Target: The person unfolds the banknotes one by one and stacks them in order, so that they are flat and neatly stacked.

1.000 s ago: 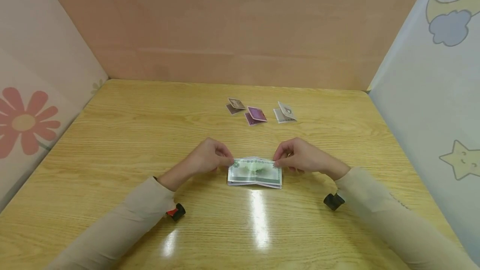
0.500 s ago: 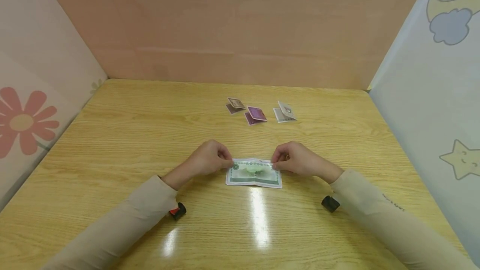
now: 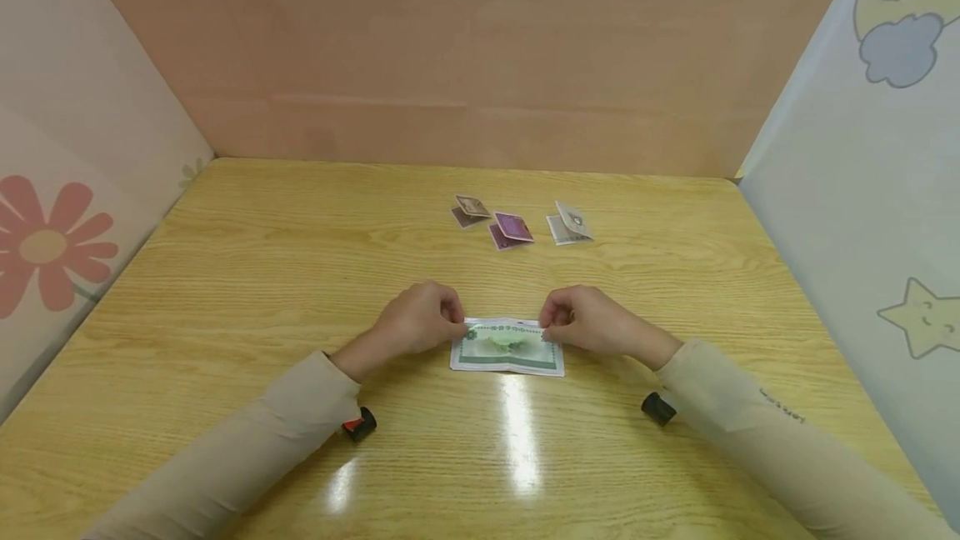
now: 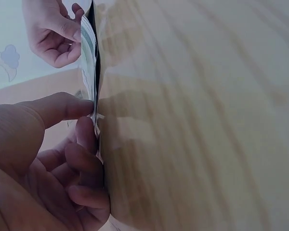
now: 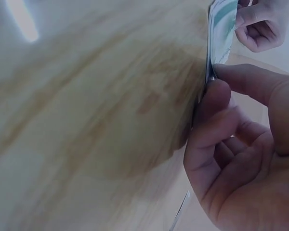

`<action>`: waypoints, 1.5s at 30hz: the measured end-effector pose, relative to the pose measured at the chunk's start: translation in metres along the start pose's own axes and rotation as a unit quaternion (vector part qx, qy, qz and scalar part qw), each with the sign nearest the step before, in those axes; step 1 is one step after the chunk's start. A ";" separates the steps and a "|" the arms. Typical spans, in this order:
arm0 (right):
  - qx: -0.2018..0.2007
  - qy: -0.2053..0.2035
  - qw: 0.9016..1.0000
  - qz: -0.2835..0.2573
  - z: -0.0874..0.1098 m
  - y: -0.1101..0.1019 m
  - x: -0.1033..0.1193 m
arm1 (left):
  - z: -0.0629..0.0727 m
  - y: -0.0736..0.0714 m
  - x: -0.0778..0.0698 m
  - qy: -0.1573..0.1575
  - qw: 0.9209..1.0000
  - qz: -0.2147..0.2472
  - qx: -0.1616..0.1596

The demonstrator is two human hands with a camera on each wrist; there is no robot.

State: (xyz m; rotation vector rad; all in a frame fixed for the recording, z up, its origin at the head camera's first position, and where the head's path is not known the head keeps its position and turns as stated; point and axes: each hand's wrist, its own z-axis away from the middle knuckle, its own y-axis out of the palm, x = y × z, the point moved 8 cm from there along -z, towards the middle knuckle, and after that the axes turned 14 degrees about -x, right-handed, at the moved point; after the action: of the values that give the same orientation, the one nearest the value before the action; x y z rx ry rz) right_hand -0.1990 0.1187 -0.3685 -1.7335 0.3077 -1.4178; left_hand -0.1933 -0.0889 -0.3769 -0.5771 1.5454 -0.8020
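A small stack of banknotes [image 3: 508, 350], a green one on top, lies low over the table with a crease down its middle. My left hand [image 3: 420, 319] pinches the stack's left end between thumb and index finger. At the opposite end, the thumb and fingers of my right hand [image 3: 592, 321] pinch the upper right corner. Seen edge-on in the left wrist view, the notes [image 4: 88, 53] show several layers and bow slightly away from the tabletop. The right wrist view has the layered edge of the notes [image 5: 216, 29] running down to the right thumb and index finger.
Beyond the hands lie a folded brown note [image 3: 472, 207], a folded purple note [image 3: 514, 227] and a folded grey-white note [image 3: 573, 222], each half sprung up. The wooden table [image 3: 262, 273] is bounded by an orange back panel [image 3: 480, 57] and printed side walls.
The stack's layers sit more evenly together and its middle is flatter than a second ago. My right hand has shifted slightly left; both hands keep their pinch.
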 end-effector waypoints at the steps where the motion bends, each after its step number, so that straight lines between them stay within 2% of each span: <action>1: -0.001 0.000 1.000 0.002 0.000 0.000 0.000 | 0.000 0.000 0.000 0.004 1.000 -0.002 -0.001; 6: -0.006 -0.005 1.000 0.015 0.000 -0.001 -0.001 | -0.001 -0.001 -0.002 0.019 1.000 -0.012 -0.004; 18: -0.005 -0.003 1.000 -0.003 0.000 0.000 -0.002 | 0.000 -0.001 -0.004 0.016 1.000 -0.008 0.011; 21: -0.006 -0.003 1.000 -0.013 0.001 -0.002 -0.004 | -0.001 -0.001 -0.004 0.018 1.000 0.006 0.017; 25: -0.002 0.019 0.998 -0.052 0.003 -0.006 -0.012 | -0.004 -0.004 -0.003 0.011 0.998 0.065 0.022; 31: -0.017 0.095 0.988 -0.123 0.007 -0.023 -0.032 | -0.016 -0.011 -0.005 -0.001 0.989 0.146 0.020; 36: -0.035 0.137 0.978 -0.152 0.012 -0.041 -0.043 | -0.023 -0.007 -0.016 -0.009 0.977 0.208 0.049; 40: -0.043 0.143 0.974 -0.172 0.016 -0.054 -0.050 | -0.030 -0.002 -0.028 -0.019 0.967 0.246 0.065; 45: -0.060 0.146 0.969 -0.191 0.022 -0.069 -0.059 | -0.044 0.008 -0.040 -0.037 0.957 0.279 0.070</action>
State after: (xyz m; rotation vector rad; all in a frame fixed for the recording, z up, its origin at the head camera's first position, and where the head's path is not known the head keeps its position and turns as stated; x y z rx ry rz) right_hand -0.2201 0.2089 -0.3577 -1.7432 0.2271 -1.9781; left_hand -0.2305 -0.0471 -0.3565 -0.0503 1.4647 -0.4429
